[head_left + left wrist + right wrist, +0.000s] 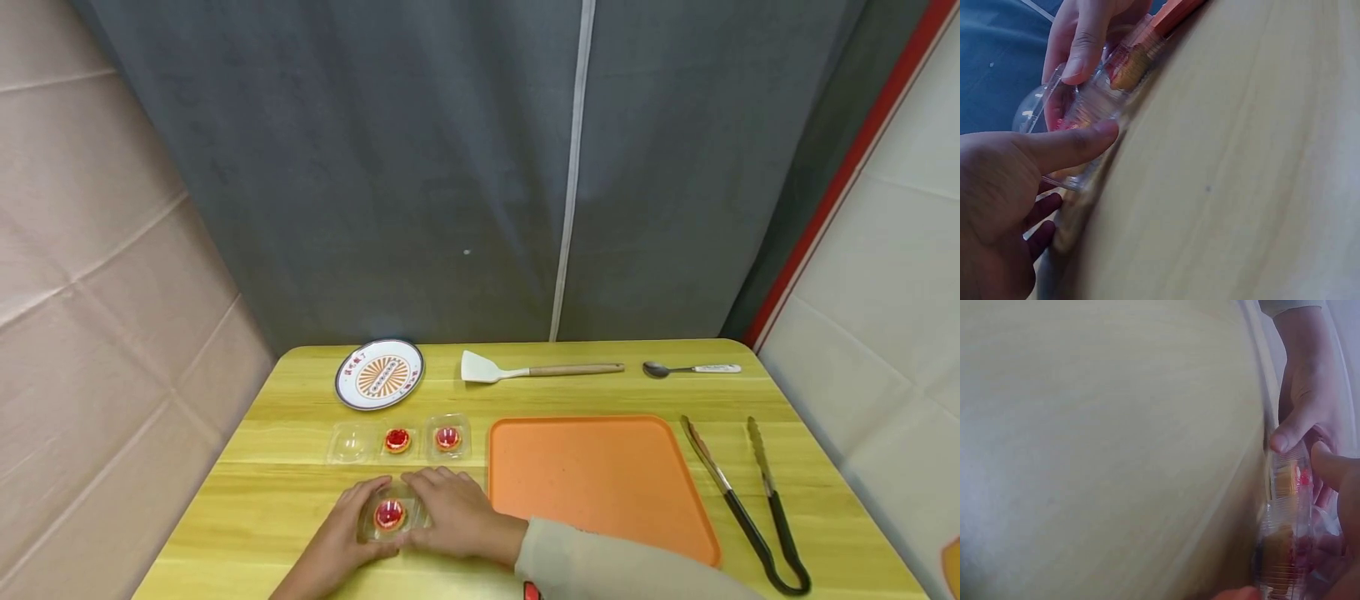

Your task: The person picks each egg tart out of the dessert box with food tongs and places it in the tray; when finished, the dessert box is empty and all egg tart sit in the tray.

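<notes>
Close to the table's front, my left hand (341,533) and right hand (457,515) hold a small clear plastic box (414,502) from its two sides. Inside it shows a round tart (389,515) with a red top. In the left wrist view, the left thumb (1082,147) lies along the box's near side, and the right thumb (1080,59) sits on its other end. Just beyond the hands, an opened clear box (352,443) has a red tart (397,440) in its right half. Beside it stands a closed clear box (463,450) with a tart.
An orange tray (585,475) lies right of the hands, with black-handled tongs (750,508) farther right. Along the back are a white patterned plate (380,375), a white spatula (525,371) with a wooden handle and a spoon (686,369). A dark curtain (412,167) hangs behind the table.
</notes>
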Motion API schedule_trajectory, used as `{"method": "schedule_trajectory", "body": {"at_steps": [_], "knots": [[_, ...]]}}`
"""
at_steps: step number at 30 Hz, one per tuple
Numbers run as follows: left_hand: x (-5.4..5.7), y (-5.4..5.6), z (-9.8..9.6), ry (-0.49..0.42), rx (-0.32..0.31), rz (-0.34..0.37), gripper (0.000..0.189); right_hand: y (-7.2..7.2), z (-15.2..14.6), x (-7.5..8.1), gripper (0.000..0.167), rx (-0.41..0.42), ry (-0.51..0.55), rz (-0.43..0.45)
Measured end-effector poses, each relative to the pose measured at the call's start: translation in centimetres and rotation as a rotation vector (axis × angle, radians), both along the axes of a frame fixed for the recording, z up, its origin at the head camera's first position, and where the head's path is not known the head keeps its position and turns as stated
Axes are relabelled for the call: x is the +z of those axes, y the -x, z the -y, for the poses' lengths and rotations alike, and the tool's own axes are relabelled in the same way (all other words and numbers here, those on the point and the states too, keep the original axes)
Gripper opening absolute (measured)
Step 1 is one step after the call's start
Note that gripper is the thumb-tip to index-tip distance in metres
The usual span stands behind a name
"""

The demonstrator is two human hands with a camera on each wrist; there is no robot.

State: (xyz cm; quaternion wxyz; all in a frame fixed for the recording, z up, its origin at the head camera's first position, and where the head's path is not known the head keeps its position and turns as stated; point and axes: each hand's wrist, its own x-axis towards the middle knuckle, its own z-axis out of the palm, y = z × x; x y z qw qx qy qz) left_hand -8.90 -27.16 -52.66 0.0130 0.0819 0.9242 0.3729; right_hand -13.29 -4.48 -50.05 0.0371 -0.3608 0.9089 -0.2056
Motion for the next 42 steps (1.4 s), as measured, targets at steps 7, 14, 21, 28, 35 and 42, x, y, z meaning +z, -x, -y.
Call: {"method": "schedule_trajectory", "body": {"at_steps": [7, 14, 21, 28, 35, 42], "knots": [[1.3, -0.2, 0.5, 0.024, -0.092, 0.054, 0.107, 0.1, -0.1, 0.2, 0.088, -0.008, 0.038, 0.058], [2.6, -0.3, 0.8, 0.046, -0.137, 0.061, 0.094, 0.2, -0.3, 0.9, 0.091, 0.02, 0.104, 0.148], [4.4, -0.3, 0.5, 0.107, -0.106, -0.091, 0.073, 0.5, -0.7, 2.3, 0.089, 0.071, 0.097, 0.061], [7.7, 0.2, -0.7, 0.107, -0.066, -0.146, 0.057, 0.9, -1.6, 5.4, 0.08, 0.163, 0.131, -0.072], [9.9, 1.9, -2.1, 0.068, -0.118, 0.017, 0.041, 0.6, -2.9, 7.8, 0.053, 0.246, 0.34, 0.09], [11.4, 2.8, -4.4, -0.036, -0.161, 0.077, 0.046, 1.8, -4.9, 8.5, 0.041, 0.108, 0.611, 0.544]]}}
